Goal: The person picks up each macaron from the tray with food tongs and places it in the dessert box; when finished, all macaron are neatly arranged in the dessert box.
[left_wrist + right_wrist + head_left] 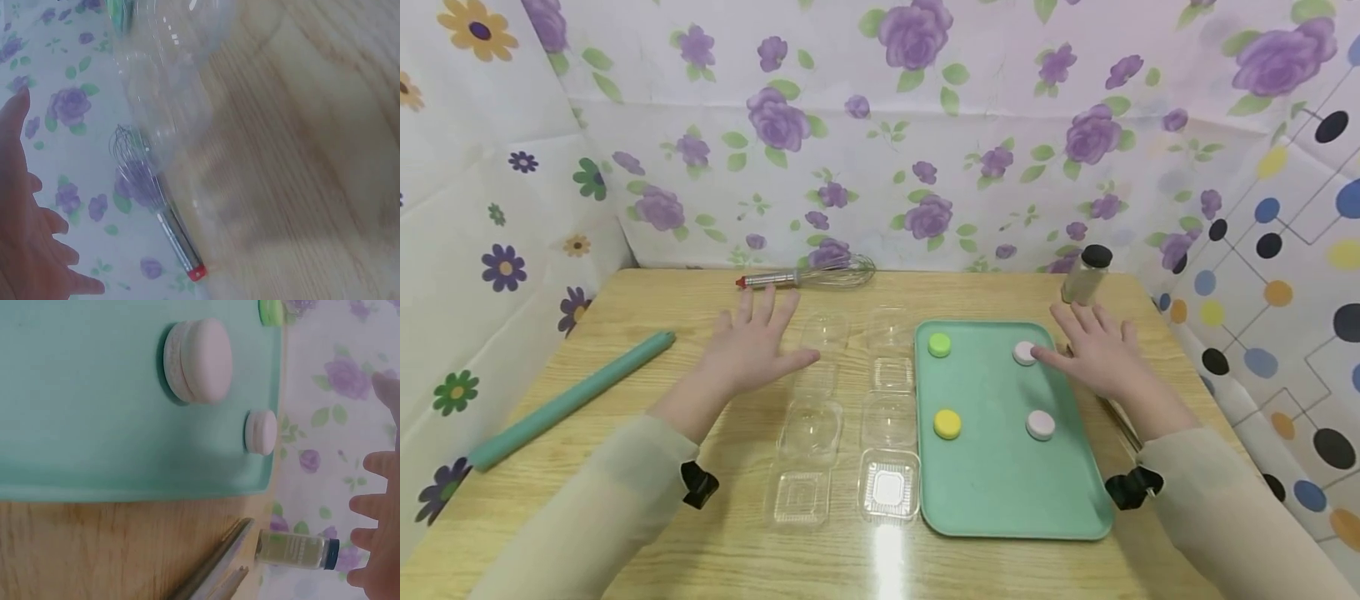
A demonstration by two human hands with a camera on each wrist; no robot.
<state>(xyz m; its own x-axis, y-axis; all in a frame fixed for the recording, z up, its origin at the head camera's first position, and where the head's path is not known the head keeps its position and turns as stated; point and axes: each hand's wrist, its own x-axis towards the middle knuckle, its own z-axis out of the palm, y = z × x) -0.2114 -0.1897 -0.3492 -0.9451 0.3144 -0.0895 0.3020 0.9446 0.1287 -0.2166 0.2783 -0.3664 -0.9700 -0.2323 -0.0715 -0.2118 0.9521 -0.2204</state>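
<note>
My left hand (748, 350) hovers with spread fingers over the wooden table, left of several clear plastic boxes (810, 429) with lids open. It holds nothing. My right hand (1101, 354) is spread above the right edge of a green tray (992, 500), also holding nothing. On the tray lie a green macaron (939, 345), a yellow macaron (947, 424) and two pale pink macarons, one near (1041, 425) and one far (1025, 353). In the head view the right thumb overlaps the far pink one; the right wrist view shows the hand apart from it.
A whisk (808, 275) lies along the back edge. At the left is a green rolling pin (572, 400). A dark-lidded bottle (1084, 279) stands at the back right. Metal tongs (212, 569) lie beside the tray, partly hidden by the right arm in the head view.
</note>
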